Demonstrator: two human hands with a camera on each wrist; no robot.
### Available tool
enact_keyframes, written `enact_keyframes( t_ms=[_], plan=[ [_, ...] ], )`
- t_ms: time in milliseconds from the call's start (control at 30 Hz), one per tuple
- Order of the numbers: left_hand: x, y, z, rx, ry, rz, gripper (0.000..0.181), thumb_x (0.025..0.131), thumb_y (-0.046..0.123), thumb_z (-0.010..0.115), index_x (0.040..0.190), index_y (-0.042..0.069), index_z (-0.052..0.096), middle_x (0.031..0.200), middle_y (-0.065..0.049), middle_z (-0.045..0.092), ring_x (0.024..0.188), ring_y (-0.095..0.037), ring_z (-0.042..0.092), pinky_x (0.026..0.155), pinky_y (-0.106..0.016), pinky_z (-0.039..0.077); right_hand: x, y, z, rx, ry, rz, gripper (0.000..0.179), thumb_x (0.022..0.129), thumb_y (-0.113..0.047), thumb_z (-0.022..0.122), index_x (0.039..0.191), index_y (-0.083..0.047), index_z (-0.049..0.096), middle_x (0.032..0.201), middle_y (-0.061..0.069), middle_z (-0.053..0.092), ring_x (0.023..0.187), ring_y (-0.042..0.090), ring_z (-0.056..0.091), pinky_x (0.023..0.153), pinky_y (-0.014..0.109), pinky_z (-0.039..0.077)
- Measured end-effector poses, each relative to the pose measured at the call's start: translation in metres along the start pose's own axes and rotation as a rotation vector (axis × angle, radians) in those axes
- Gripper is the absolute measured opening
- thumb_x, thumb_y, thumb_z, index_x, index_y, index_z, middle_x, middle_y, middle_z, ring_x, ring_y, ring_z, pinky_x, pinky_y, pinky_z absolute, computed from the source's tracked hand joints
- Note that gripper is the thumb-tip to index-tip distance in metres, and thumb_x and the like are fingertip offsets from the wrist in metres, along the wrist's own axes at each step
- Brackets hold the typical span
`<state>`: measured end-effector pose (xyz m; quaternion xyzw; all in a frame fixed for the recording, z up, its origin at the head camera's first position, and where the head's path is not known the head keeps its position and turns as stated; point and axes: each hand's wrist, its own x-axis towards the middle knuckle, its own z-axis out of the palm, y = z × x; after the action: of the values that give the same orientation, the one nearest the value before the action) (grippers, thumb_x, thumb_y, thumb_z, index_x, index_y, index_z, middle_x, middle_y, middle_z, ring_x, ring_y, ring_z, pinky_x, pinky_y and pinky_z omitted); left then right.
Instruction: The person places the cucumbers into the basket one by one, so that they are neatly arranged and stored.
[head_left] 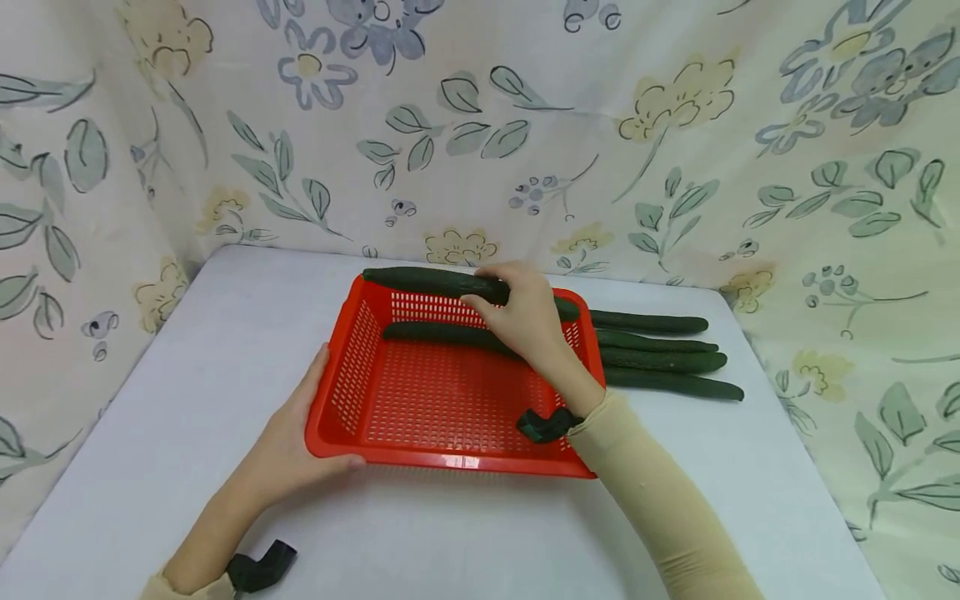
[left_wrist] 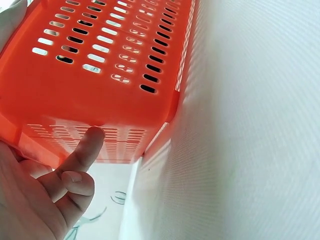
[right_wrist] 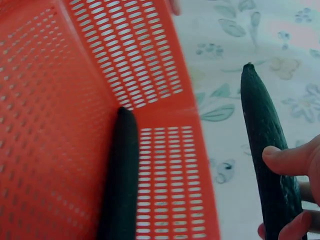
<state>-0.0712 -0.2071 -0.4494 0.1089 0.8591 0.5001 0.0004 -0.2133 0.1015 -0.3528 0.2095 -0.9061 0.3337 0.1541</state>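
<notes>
A long dark green cucumber (head_left: 427, 282) is in my right hand (head_left: 521, 312), held over the back rim of a red plastic basket (head_left: 450, 457). In the right wrist view, the thumb lies across this cucumber (right_wrist: 262, 120) and fingers curl round its far side. A second cucumber (head_left: 442, 333) lies inside the basket along the back wall, partly hidden by my right hand. My left hand (head_left: 292, 437) grips the basket's front left corner, thumb along the front and fingers at the left side. One fingertip touches the perforated wall (left_wrist: 95, 107) in the left wrist view.
Several more cucumbers (head_left: 663, 361) lie side by side on the white table (head_left: 150, 425), just right of the basket, their left ends hidden behind it. A floral cloth (head_left: 465, 192) hangs behind the table and at both sides.
</notes>
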Motion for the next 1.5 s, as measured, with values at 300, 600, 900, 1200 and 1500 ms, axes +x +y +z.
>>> enact_keyframes(
  t_ms=[300, 600, 900, 1200, 1500],
  plan=[
    [0.0, 0.001, 0.0, 0.006, 0.012, 0.014, 0.139, 0.072, 0.033, 0.099, 0.172, 0.034, 0.002, 0.171, -0.01, 0.033, 0.133, -0.033, 0.053, 0.084, -0.024, 0.058, -0.003, 0.008, 0.008, -0.089, -0.095, 0.116, 0.037, 0.092, -0.032, 0.085, 0.121, -0.011, 0.078, 0.119, 0.008, 0.075, 0.112, 0.028, 0.07, 0.096, 0.046, 0.057],
    [0.0, 0.0, -0.001, 0.018, 0.012, 0.009, 0.14, 0.072, 0.034, 0.099, 0.172, 0.034, 0.001, 0.17, -0.011, 0.033, 0.133, -0.032, 0.053, 0.084, -0.024, 0.057, -0.004, 0.014, 0.021, -0.139, -0.209, 0.165, 0.038, 0.09, -0.033, 0.086, 0.121, -0.01, 0.079, 0.118, 0.008, 0.077, 0.107, 0.026, 0.071, 0.089, 0.044, 0.06],
    [0.0, 0.001, -0.001, 0.006, -0.003, -0.003, 0.139, 0.073, 0.034, 0.099, 0.171, 0.037, 0.0, 0.17, -0.01, 0.034, 0.131, -0.032, 0.054, 0.083, -0.025, 0.059, -0.007, 0.018, 0.033, -0.192, -0.284, 0.21, 0.037, 0.089, -0.034, 0.088, 0.118, -0.013, 0.08, 0.111, 0.004, 0.078, 0.095, 0.022, 0.071, 0.077, 0.04, 0.06],
    [0.001, 0.0, 0.001, -0.004, -0.003, 0.002, 0.139, 0.073, 0.032, 0.098, 0.171, 0.036, 0.001, 0.17, -0.011, 0.034, 0.132, -0.033, 0.054, 0.084, -0.025, 0.059, -0.01, 0.018, 0.043, -0.2, -0.357, 0.211, 0.037, 0.088, -0.033, 0.089, 0.116, -0.01, 0.08, 0.11, 0.005, 0.078, 0.097, 0.022, 0.071, 0.082, 0.042, 0.059],
    [0.0, -0.001, 0.001, -0.001, 0.003, 0.017, 0.14, 0.072, 0.029, 0.099, 0.172, 0.035, 0.001, 0.168, -0.012, 0.036, 0.13, -0.033, 0.054, 0.084, -0.025, 0.059, -0.015, 0.015, 0.051, -0.238, -0.412, 0.213, 0.039, 0.088, -0.032, 0.089, 0.118, -0.008, 0.08, 0.115, 0.007, 0.079, 0.106, 0.027, 0.073, 0.089, 0.045, 0.061]
  ],
)
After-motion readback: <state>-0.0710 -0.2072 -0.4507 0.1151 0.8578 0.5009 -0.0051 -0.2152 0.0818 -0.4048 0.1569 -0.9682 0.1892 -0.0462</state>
